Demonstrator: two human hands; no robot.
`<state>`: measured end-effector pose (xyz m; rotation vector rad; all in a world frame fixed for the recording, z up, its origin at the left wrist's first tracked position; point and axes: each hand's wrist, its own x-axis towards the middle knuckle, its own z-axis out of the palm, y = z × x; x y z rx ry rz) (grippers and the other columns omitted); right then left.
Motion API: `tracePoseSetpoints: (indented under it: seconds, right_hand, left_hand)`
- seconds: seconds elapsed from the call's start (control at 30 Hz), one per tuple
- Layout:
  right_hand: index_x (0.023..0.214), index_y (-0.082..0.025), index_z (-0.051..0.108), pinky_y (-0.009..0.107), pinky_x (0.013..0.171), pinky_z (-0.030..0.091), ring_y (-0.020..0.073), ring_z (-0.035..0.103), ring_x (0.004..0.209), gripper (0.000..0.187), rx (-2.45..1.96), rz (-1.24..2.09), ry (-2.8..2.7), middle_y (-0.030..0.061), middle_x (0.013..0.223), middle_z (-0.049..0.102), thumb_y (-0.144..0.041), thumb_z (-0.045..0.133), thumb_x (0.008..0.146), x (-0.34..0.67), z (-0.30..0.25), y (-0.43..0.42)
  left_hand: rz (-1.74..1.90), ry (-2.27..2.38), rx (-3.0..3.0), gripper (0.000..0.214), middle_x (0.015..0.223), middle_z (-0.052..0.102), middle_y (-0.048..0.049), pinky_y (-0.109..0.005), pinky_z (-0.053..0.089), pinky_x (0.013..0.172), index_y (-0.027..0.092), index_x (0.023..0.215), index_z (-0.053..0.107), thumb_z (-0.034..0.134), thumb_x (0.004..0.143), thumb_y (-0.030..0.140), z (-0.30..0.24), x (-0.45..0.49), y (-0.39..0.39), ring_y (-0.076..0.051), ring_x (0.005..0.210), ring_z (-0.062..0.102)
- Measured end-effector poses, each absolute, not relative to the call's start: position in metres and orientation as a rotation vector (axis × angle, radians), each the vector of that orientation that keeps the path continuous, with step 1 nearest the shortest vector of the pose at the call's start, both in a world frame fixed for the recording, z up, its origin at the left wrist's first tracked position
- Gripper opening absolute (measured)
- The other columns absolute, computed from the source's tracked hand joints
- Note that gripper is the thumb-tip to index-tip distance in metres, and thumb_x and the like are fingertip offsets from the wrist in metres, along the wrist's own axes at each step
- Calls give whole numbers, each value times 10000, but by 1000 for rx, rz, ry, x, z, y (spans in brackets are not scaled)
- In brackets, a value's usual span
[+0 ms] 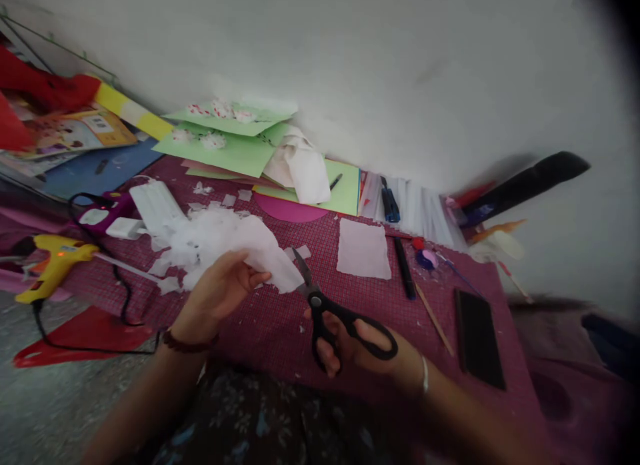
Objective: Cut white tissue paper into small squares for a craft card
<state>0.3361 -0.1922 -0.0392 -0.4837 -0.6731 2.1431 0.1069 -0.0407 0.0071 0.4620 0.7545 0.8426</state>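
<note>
My left hand [220, 293] pinches a sheet of thin white tissue paper [235, 242] and holds it up over the red checked cloth [270, 318]. My right hand [350, 342] has its fingers through the black handles of a pair of scissors [325, 312]. The blades point up and left and meet the right edge of the tissue. Small white paper scraps [223, 202] lie on the cloth behind the tissue.
A yellow glue gun [55, 265] with a black cord lies at the left. Green paper sheets [225, 148] and a crumpled white sheet [300, 168] lean by the wall. A white rectangle [363, 248], a black pen [404, 268], a stick [434, 318] and a black phone [479, 338] lie to the right.
</note>
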Motion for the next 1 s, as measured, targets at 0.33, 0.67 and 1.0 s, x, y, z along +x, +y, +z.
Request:
tracePoseSetpoints:
  seconds: [0.33,0.67,1.0]
  right_hand:
    - [1304,-234,597,336,752,546,105,510,620,726,-543,2115,-436,-14,778,584,-709,693,764,327,-30,-206]
    - [1289,-223,602,231,516,407,90,452,531,744,-645,2039,-496,-20,748,556,-751,648,768,319,-36,-216]
    - [1270,-256,602,277,595,395,127,449,584,724,-637,2073,-373,-17,749,547,-768,629,759,312,-28,-215]
  left_hand:
    - [898,841,560,57,676,738,-32,-223,599,492,112,740,729,770,769,139,6,121,-47,-125,532,663]
    - [954,799,634,131,698,731,-36,-233,596,547,149,753,747,762,812,264,-8,127,-47,-125,553,657]
    - [808,672,656,267,703,728,-74,-232,583,511,119,796,735,813,745,369,-20,136,-61,-151,592,658]
